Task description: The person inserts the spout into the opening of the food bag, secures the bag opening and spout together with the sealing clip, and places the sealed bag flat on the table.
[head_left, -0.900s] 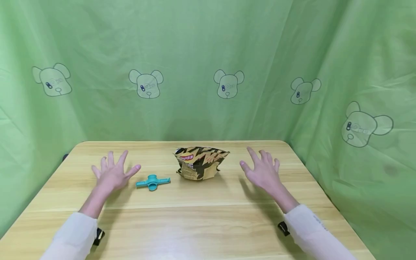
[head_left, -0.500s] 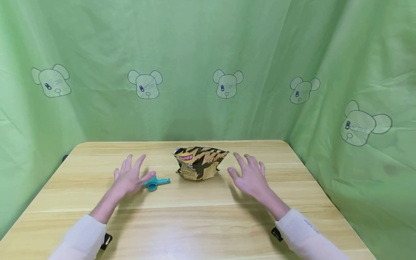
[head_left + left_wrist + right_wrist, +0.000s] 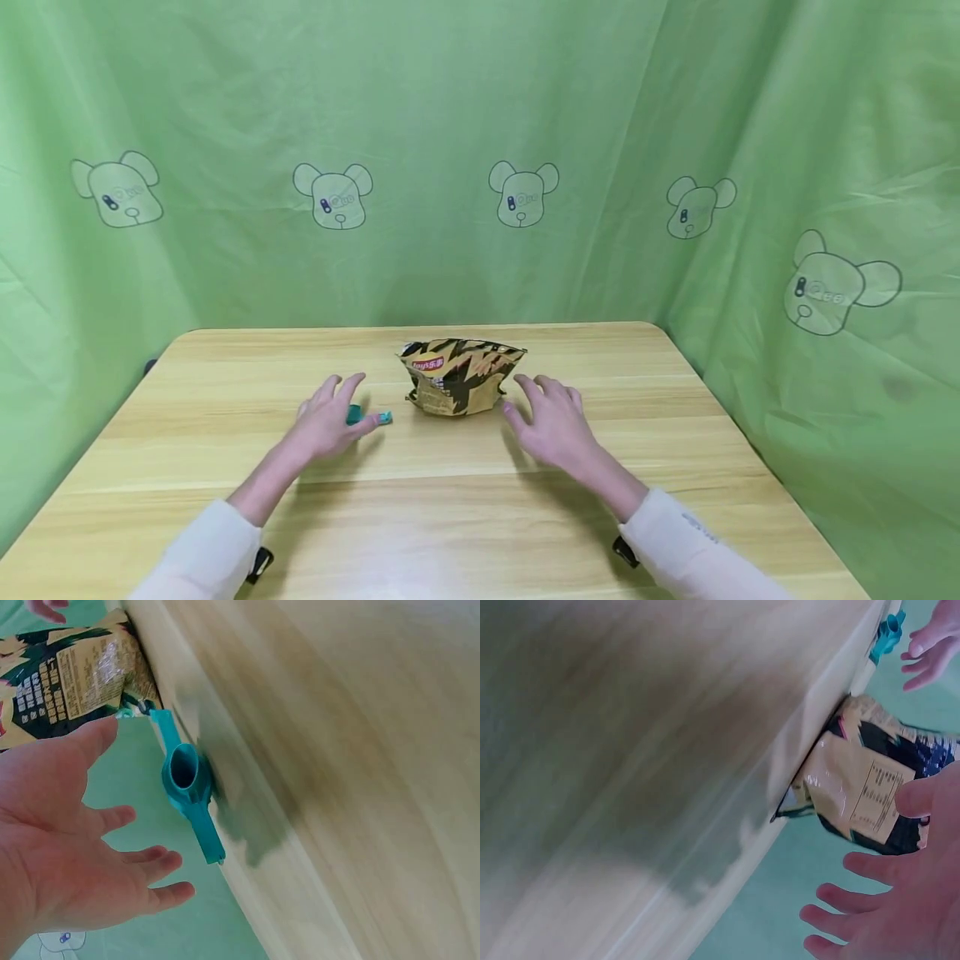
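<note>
A crumpled chip bag [image 3: 461, 379], tan and black with a red logo, stands upright on the table. The left hand [image 3: 330, 423] hovers over a teal clip [image 3: 386, 417], partly covering it in the head view; its fingers are spread and hold nothing. In the left wrist view the whole clip [image 3: 185, 771] shows, with a round cup at its middle, apart from the left hand [image 3: 82, 840]. Just right of the bag is the right hand [image 3: 553, 423], fingers loosely spread and empty. The right wrist view shows the bag [image 3: 847, 784] beyond the right hand [image 3: 900, 892].
The light wooden table [image 3: 450, 517] has rounded far corners. A green curtain [image 3: 435, 275] with bear-head outlines hangs behind it and along both sides. Black straps [image 3: 259, 565] show under the white sleeves [image 3: 206, 554].
Both hands have moved inward, the left one rightward over the teal clip and the right one leftward to near the bag. The bag and clip have stayed in place.
</note>
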A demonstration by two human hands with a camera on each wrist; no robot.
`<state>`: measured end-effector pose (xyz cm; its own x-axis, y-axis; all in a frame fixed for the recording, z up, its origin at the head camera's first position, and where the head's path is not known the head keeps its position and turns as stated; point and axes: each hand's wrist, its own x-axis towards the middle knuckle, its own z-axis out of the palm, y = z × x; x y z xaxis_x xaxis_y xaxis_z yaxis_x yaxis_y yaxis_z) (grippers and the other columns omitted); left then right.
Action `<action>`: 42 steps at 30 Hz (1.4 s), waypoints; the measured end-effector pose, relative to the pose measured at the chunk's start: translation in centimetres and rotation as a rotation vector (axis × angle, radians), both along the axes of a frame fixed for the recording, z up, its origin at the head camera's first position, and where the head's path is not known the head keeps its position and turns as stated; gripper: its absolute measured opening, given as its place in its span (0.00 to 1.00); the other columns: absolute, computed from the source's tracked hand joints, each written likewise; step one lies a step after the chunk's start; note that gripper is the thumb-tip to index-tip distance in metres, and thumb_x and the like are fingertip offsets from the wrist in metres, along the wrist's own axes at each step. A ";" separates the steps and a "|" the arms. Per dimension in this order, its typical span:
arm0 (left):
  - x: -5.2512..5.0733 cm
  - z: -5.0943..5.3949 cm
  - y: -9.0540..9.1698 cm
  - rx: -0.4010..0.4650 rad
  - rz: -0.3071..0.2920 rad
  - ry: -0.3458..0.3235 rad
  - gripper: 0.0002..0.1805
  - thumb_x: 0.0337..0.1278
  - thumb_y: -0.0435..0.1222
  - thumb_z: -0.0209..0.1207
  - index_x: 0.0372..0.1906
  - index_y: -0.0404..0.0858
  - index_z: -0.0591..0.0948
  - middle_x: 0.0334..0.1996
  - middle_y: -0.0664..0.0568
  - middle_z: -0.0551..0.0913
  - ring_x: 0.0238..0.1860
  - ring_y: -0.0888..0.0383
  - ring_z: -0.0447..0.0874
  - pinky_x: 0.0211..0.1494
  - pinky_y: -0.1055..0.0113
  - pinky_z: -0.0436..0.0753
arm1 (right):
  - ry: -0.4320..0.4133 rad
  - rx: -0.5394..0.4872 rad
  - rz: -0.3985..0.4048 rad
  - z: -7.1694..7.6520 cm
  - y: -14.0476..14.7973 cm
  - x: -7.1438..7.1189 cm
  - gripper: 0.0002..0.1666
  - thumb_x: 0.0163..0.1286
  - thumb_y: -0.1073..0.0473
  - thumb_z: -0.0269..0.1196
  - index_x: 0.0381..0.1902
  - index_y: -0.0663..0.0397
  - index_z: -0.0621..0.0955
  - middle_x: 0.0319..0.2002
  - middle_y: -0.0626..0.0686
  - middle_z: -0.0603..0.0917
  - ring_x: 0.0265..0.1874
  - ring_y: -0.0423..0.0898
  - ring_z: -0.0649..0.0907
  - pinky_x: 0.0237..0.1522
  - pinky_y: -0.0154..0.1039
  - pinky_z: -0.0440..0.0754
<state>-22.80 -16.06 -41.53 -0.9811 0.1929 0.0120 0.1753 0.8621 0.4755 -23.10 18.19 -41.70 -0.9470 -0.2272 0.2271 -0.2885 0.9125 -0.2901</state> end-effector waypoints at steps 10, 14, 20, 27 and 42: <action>0.4 -0.3 0.1 -0.023 -0.005 -0.033 0.40 0.68 0.48 0.62 0.76 0.33 0.62 0.70 0.25 0.64 0.68 0.27 0.66 0.70 0.31 0.63 | -0.046 0.003 0.058 -0.5 -1.8 1.0 0.34 0.77 0.43 0.55 0.69 0.61 0.73 0.65 0.66 0.77 0.67 0.64 0.74 0.71 0.64 0.64; 0.3 -0.3 -0.2 -0.009 0.003 -0.056 0.40 0.67 0.47 0.62 0.75 0.30 0.63 0.68 0.26 0.68 0.68 0.29 0.68 0.70 0.33 0.66 | -0.036 -0.028 0.102 -0.7 -2.5 1.2 0.33 0.77 0.45 0.56 0.67 0.64 0.74 0.63 0.66 0.80 0.63 0.64 0.78 0.70 0.63 0.67; 0.0 -0.2 -0.5 -0.008 -0.004 -0.080 0.36 0.64 0.44 0.66 0.69 0.27 0.69 0.55 0.33 0.79 0.56 0.38 0.77 0.62 0.41 0.77 | -0.013 -0.076 0.140 -1.0 -3.0 1.3 0.28 0.76 0.49 0.58 0.63 0.66 0.77 0.58 0.65 0.84 0.58 0.63 0.82 0.67 0.61 0.73; -0.1 0.1 -0.7 0.005 0.007 -0.090 0.34 0.58 0.40 0.70 0.65 0.26 0.73 0.51 0.37 0.82 0.48 0.46 0.80 0.56 0.43 0.80 | -0.019 -0.113 0.149 -0.9 -3.3 1.4 0.27 0.76 0.50 0.59 0.61 0.65 0.78 0.56 0.65 0.84 0.56 0.62 0.84 0.64 0.59 0.77; -1.5 -1.2 -1.9 0.177 0.069 -0.095 0.29 0.53 0.35 0.72 0.58 0.27 0.78 0.48 0.36 0.84 0.46 0.46 0.83 0.49 0.51 0.82 | -0.030 -0.147 0.140 -0.9 -3.4 1.5 0.28 0.76 0.49 0.59 0.63 0.64 0.77 0.57 0.66 0.83 0.56 0.63 0.83 0.58 0.57 0.82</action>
<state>-24.30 -17.96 -42.71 -0.9903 0.1282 -0.0531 0.0660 0.7719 0.6323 -21.61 14.79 -42.59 -0.9152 -0.3239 0.2397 -0.3990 0.8110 -0.4279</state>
